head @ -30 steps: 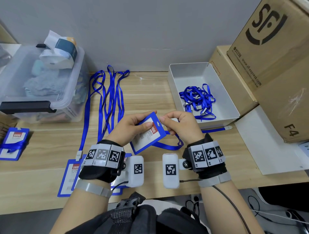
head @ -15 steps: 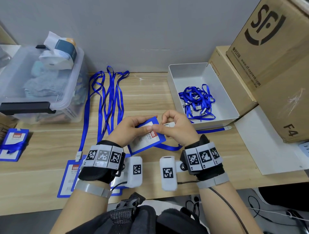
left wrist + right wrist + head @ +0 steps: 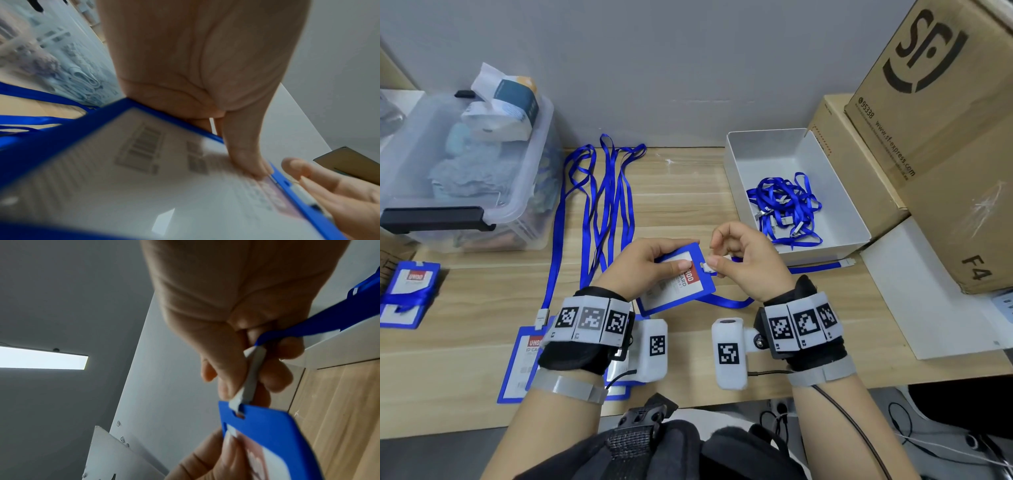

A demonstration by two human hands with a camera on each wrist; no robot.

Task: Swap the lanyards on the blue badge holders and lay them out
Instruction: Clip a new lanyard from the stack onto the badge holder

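Observation:
I hold a blue badge holder [image 3: 677,287] with a white card above the table's front middle. My left hand [image 3: 654,260] grips its upper edge, thumb on the card face [image 3: 246,164]. My right hand [image 3: 736,263] pinches the grey lanyard clip [image 3: 249,379], whose tip sits at the slot in the holder's top edge [image 3: 265,434]. The clip's blue lanyard [image 3: 726,302] trails under my right wrist and off to the right [image 3: 320,321]. Whether the clip is hooked through the slot I cannot tell.
Laid-out blue lanyards [image 3: 602,205] run back to the wall, with badge holders [image 3: 522,363] at the front left. Another wrapped holder [image 3: 409,294] lies far left. A white tray [image 3: 835,202] holds tangled lanyards. A clear bin [image 3: 462,178] and cardboard boxes [image 3: 945,137] flank the table.
The badge holder has tilted flatter and shifted slightly right. My right hand has turned at its top edge, with its index finger now raised off the clip.

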